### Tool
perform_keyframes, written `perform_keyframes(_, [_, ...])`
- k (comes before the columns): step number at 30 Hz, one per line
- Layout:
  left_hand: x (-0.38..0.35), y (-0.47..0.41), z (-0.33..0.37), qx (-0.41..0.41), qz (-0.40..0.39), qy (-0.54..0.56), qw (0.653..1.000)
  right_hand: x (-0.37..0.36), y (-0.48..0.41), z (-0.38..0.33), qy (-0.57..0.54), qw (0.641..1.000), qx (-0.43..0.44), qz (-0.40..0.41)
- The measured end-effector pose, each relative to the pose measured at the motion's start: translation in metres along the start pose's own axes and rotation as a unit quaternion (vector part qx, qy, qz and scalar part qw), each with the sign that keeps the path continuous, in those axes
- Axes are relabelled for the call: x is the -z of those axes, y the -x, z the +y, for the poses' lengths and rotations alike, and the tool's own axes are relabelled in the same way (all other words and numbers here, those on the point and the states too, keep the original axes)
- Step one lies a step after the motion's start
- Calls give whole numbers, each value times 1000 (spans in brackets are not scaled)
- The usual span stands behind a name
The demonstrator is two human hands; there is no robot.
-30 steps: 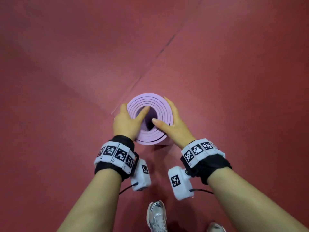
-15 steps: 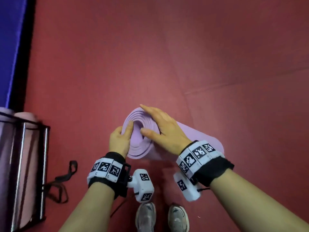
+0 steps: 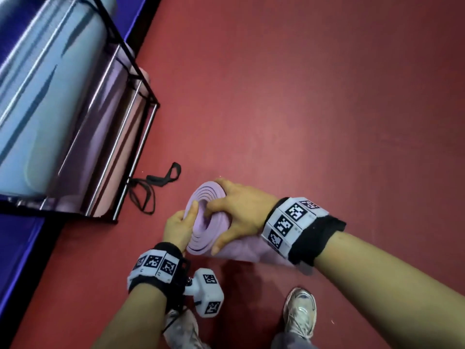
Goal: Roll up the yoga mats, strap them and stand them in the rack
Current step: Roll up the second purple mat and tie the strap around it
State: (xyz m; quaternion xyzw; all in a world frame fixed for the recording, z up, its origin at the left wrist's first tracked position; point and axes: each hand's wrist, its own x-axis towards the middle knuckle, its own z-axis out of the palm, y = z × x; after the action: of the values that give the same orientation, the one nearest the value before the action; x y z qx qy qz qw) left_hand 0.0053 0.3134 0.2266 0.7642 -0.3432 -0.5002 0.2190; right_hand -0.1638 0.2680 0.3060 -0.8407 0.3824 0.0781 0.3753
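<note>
One red floor [image 3: 302, 96] bears one black-framed rack [image 3: 138, 74], holding one blue roll [image 3: 37, 96] and at least two pinkish rolls [image 3: 120, 137]. One lilac rolled mat [image 3: 201, 239] lies on its side near the rack's corner, grasped at its spiral end by two hands: right hand [image 3: 241, 210] with thumb in the core, left hand [image 3: 177, 227] clasping the rim. One black strap [image 3: 161, 178] lies loose between rack and mat.

Mostly just dark red floor [image 3: 302, 96] here, filling everything from 12 round to 5 o'clock. At 8 o'clock there's a patch of blue flooring [image 3: 17, 248], with a dark strip [image 3: 46, 248] between it and the red. Down at 6 o'clock: a blurry left sneaker [image 3: 181, 328], a silvery-white right sneaker [image 3: 299, 311], and a bit of grey trouser leg [image 3: 289, 343].
</note>
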Motion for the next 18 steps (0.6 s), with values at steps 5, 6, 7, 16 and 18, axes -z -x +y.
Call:
perform_keyframes(5, [50,-47,-53,19,-28,14,999,-28,-80,-38,70,996,-36,-35])
perform_keyframes(6, [53,-55,-58,20,-48,11,999,-31,-87,-40,89,995,-41,-31])
perform_keyframes(7, [60,-72,-68,23,-63,8,998,-39,-104,-41,112,993,-39,-19])
perform_keyframes(16, [70,-227,-120,51,2,178,983,-83,-232,14,160,978,-88,99])
perform_keyframes(18, [65,-270,-149,14,45,160,986,-95,-261,33,173,976,-82,102])
